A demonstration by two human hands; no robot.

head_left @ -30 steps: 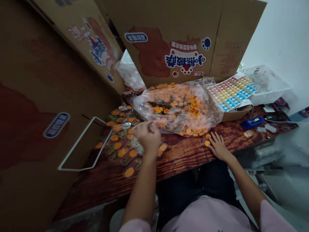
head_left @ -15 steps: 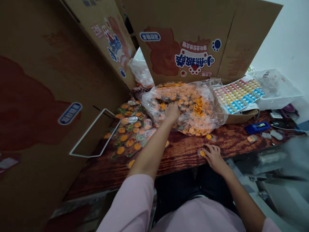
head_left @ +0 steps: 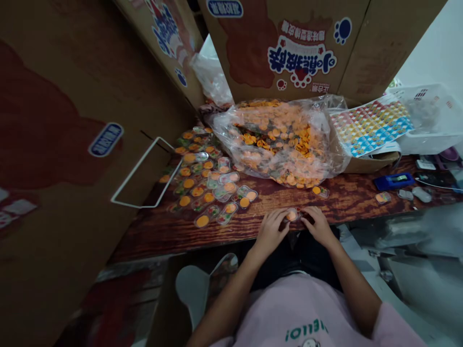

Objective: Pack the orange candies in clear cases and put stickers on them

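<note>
**Wood-grain table [head_left: 269,190] below tall cardboard boxes [head_left: 253,48]**

From the head camera, we see our left hand [head_left: 270,232] and right hand [head_left: 319,225] meet at the table's near edge, fingertips pinching opposite ends of one small clear pack [head_left: 292,215] with an orange round in it. Beyond them sits our open plastic bag [head_left: 249,161] of orange pieces. To our left, similar packs [head_left: 202,221] lie spread; a lone pack [head_left: 320,192] lies just beyond our right hand.

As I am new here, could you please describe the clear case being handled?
On the brown table, go from the plastic bag to the near edge. There is the clear case, orange inside, the only one between the left hand and right hand.
</note>
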